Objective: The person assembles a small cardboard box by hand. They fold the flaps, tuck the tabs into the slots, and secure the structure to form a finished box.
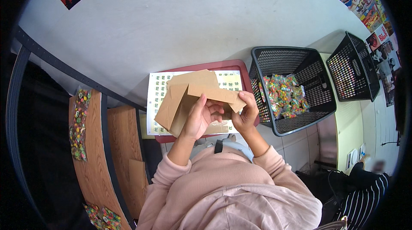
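Observation:
A brown cardboard box [178, 97], partly folded with its flaps standing out, is tilted between my hands above a white printed sheet. My right hand [246, 112] pinches a flap at the box's right end, thumb on top. My left hand [199, 118] is at the near side, its thumb against the cardboard and its fingers curled at the flap's lower edge. Part of its grip is hidden. The white sheet [151, 101] carries rows of small yellow-green labels and lies on a red table [214, 65].
To the right, a black mesh basket [327, 110] holds several colourful candy packets [283, 94]. Another black basket [354, 69] stands beyond it on a pale cabinet [349, 120]. At left is a wooden shelf [94, 144] in a dark metal frame, with more candy packets [79, 124].

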